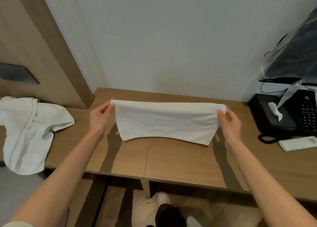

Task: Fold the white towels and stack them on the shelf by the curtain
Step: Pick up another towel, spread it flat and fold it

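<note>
Crosswise, towel (pixel 166 122), long axis left-right

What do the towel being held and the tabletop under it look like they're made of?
The towel looks like soft white cotton terry: matte, limp, hanging in a sag. The tabletop looks like wood-grain laminate or veneer: smooth, faint sheen, straight seam.

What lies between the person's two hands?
In the head view, a white towel spans the gap; the left hand and right hand each pinch a top corner.
</note>
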